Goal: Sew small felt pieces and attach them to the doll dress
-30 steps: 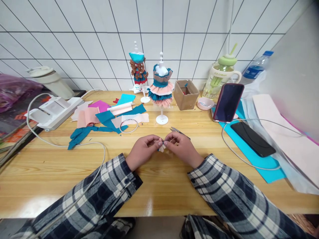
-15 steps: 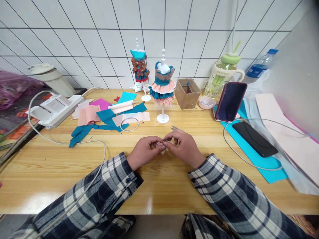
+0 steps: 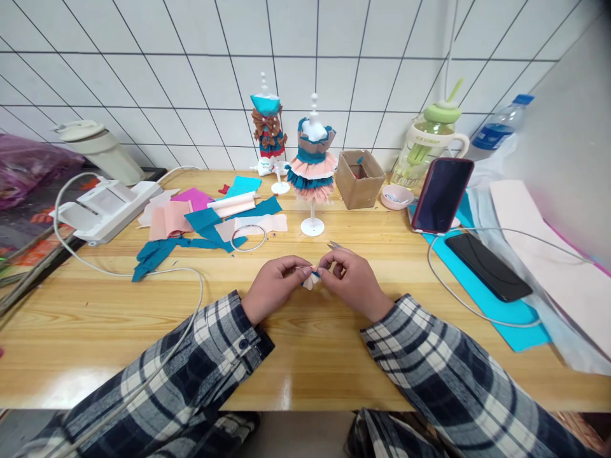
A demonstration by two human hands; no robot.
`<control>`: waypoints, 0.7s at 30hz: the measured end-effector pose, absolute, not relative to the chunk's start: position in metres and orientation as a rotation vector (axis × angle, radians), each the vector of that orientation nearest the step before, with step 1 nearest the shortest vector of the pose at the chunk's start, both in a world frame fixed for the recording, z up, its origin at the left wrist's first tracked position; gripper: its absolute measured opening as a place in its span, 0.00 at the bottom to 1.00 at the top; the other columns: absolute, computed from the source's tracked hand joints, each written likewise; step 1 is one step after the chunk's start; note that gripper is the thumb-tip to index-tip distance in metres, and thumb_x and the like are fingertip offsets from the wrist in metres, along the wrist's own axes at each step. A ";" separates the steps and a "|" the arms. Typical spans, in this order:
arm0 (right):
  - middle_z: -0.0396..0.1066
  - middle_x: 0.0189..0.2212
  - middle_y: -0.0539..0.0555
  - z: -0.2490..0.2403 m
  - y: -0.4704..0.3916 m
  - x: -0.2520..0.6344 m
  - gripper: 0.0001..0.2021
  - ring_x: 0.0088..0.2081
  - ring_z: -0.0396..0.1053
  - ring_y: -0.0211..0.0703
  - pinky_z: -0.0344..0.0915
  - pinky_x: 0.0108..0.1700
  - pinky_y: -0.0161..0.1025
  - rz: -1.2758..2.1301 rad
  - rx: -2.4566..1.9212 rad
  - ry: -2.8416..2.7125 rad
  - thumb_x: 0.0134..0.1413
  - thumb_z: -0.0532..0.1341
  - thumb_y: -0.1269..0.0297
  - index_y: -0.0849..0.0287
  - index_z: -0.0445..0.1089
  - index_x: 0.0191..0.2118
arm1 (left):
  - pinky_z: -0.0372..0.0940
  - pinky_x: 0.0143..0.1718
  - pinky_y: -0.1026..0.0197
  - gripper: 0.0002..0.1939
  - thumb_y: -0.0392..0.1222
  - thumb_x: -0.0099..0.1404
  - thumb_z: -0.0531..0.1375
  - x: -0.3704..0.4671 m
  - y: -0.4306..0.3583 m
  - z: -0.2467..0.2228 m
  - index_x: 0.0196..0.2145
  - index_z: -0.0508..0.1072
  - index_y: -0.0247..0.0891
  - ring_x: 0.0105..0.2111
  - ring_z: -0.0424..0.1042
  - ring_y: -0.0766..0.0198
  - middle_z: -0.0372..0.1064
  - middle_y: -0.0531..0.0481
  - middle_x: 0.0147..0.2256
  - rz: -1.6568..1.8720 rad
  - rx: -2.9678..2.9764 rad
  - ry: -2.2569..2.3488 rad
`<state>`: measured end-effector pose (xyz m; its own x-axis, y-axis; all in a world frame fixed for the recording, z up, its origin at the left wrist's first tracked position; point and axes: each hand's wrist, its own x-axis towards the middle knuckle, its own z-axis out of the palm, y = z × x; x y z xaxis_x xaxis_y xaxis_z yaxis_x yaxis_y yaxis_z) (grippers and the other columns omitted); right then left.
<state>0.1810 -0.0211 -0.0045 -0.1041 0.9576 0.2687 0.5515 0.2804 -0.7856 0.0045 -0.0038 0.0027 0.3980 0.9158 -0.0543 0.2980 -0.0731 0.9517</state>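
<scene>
My left hand (image 3: 273, 287) and my right hand (image 3: 356, 284) meet over the table, closed in a pinch on a small pleated paper piece (image 3: 310, 282). Pale pink fans out below the fingertips, with a little dark blue showing at its top; the rest is covered by fingers. Grey pointed blade tips, like those of scissors (image 3: 333, 245), stick out beyond my right hand; I cannot tell whether that hand holds them. Just behind stands a small white dress form (image 3: 312, 227) wearing a ruffled paper dress (image 3: 312, 166) in teal, pink and taupe.
Teal, pink and magenta paper scraps (image 3: 205, 222) lie left with a metal ring (image 3: 248, 238). A second dressed form (image 3: 268, 127), a cardboard box (image 3: 359, 181) and a pink dish (image 3: 396, 196) stand behind. Phones (image 3: 487, 266) and a white cable (image 3: 200, 292) lie around.
The paper piece has turned between my fingers, so its fanned pale pink part and some blue now show below the fingertips. My hands have shifted only slightly.
</scene>
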 end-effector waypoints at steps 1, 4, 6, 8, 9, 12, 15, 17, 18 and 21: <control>0.66 0.23 0.47 -0.005 -0.021 0.181 0.06 0.21 0.58 0.33 0.65 0.36 0.40 0.669 -1.383 -1.768 0.49 0.60 0.62 0.57 0.67 0.27 | 0.63 0.35 0.62 0.15 0.50 0.58 0.60 0.005 -0.004 0.003 0.34 0.75 0.34 0.32 0.69 0.62 0.73 0.49 0.30 0.762 1.575 1.096; 0.66 0.23 0.47 -0.005 -0.023 0.181 0.05 0.21 0.59 0.33 0.62 0.29 0.36 0.784 -1.422 -1.749 0.49 0.59 0.62 0.57 0.67 0.29 | 0.63 0.35 0.62 0.14 0.50 0.57 0.60 0.006 -0.005 0.004 0.33 0.75 0.35 0.31 0.69 0.63 0.73 0.49 0.31 0.810 1.523 1.097; 0.68 0.27 0.47 -0.005 -0.024 0.181 0.06 0.21 0.59 0.32 0.59 0.25 0.34 0.898 -1.406 -1.722 0.49 0.59 0.61 0.57 0.67 0.33 | 0.63 0.34 0.63 0.14 0.50 0.57 0.61 0.006 -0.005 0.005 0.33 0.74 0.34 0.30 0.68 0.64 0.72 0.49 0.29 0.812 1.525 1.091; 0.70 0.30 0.48 -0.005 -0.024 0.180 0.09 0.21 0.59 0.32 0.59 0.24 0.34 0.949 -1.382 -1.703 0.49 0.60 0.59 0.57 0.67 0.35 | 0.62 0.33 0.63 0.14 0.49 0.58 0.60 0.006 -0.005 0.005 0.32 0.74 0.34 0.29 0.68 0.64 0.72 0.50 0.28 0.796 1.543 1.079; 0.70 0.30 0.48 -0.005 -0.024 0.180 0.09 0.21 0.59 0.32 0.59 0.24 0.34 0.944 -1.384 -1.697 0.49 0.60 0.58 0.57 0.67 0.35 | 0.62 0.33 0.63 0.13 0.49 0.58 0.60 0.006 -0.005 0.004 0.32 0.74 0.34 0.29 0.68 0.65 0.71 0.50 0.28 0.788 1.550 1.078; 0.67 0.24 0.47 -0.005 -0.023 0.179 0.10 0.22 0.59 0.34 0.58 0.25 0.35 0.953 -1.424 -1.666 0.49 0.60 0.56 0.58 0.67 0.30 | 0.62 0.34 0.64 0.13 0.48 0.58 0.61 0.006 -0.005 0.003 0.33 0.74 0.34 0.30 0.68 0.65 0.72 0.50 0.29 0.799 1.525 1.094; 0.65 0.21 0.47 -0.005 -0.023 0.178 0.10 0.22 0.60 0.35 0.59 0.25 0.35 1.083 -1.402 -1.636 0.49 0.60 0.56 0.58 0.66 0.28 | 0.62 0.33 0.64 0.13 0.48 0.58 0.61 0.005 -0.003 0.000 0.34 0.73 0.34 0.30 0.68 0.65 0.72 0.49 0.31 0.852 1.452 1.098; 0.66 0.23 0.47 -0.004 -0.023 0.178 0.09 0.22 0.61 0.34 0.59 0.25 0.34 1.136 -1.369 -1.621 0.49 0.60 0.58 0.58 0.66 0.29 | 0.62 0.32 0.64 0.13 0.48 0.58 0.61 0.005 -0.003 0.000 0.34 0.72 0.34 0.29 0.67 0.66 0.72 0.49 0.31 0.864 1.430 1.090; 0.67 0.25 0.48 -0.003 -0.023 0.178 0.09 0.22 0.61 0.34 0.60 0.25 0.34 1.141 -1.358 -1.610 0.49 0.60 0.58 0.58 0.66 0.29 | 0.62 0.31 0.64 0.13 0.48 0.58 0.61 0.005 -0.003 0.000 0.34 0.72 0.34 0.29 0.67 0.66 0.71 0.49 0.30 0.860 1.433 1.086; 0.70 0.30 0.49 -0.002 -0.024 0.178 0.09 0.24 0.62 0.34 0.60 0.26 0.34 1.139 -1.347 -1.596 0.49 0.60 0.57 0.58 0.68 0.32 | 0.62 0.32 0.63 0.13 0.48 0.58 0.61 0.005 -0.004 0.001 0.34 0.72 0.34 0.29 0.67 0.65 0.70 0.49 0.30 0.833 1.473 1.063</control>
<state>0.1782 -0.0235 -0.0019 -0.1704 0.9854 -0.0038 0.3236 0.0524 -0.9448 0.0050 -0.0037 0.0010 0.3540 0.9339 -0.0496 0.1754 -0.0142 0.9844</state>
